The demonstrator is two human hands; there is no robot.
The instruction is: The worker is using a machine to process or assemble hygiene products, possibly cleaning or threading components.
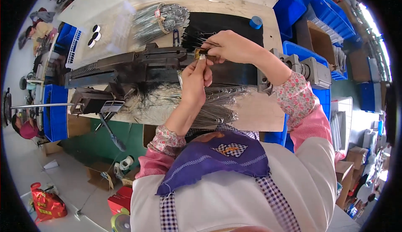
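My left hand (194, 82) is raised beside a long dark metal bench machine (144, 62), thumb and forefinger pinched at a small yellowish and dark piece whose kind I cannot make out. Just to its right, my right hand (234, 47) is closed, its fingertips meeting those of my left hand. Several thin metal wires (200, 38) stick out to the left from the fingers of my right hand. What lies between the fingertips is mostly hidden. A thin rod runs from the machine's jaw end toward the pinched fingers.
A tied bundle of wire pieces (161, 20) lies behind the machine, by a black mat (247, 35) with a blue tape roll (256, 22). More looped wires (213, 110) lie in front. Blue bins (289, 8) stand at right. Two people sit far left.
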